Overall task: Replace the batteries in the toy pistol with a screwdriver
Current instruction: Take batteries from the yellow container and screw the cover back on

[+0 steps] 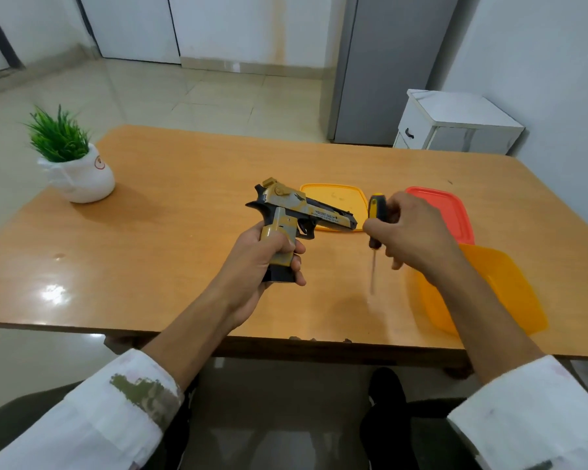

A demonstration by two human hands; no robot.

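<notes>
Potted plant (77,171) at far-left corner of wooden surface (184,198); orange lid (333,198), red lid (445,208), orange container (503,286) at right.

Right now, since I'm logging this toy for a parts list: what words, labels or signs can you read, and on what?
"DESERT EAGLE", blurry, on the slide of the toy pistol.
Smaller line beneath it: too small to read.
Round red mark on the white plant pot: unreadable.

Left hand (262,262); right hand (414,232); fingers (298,266) curled
</notes>
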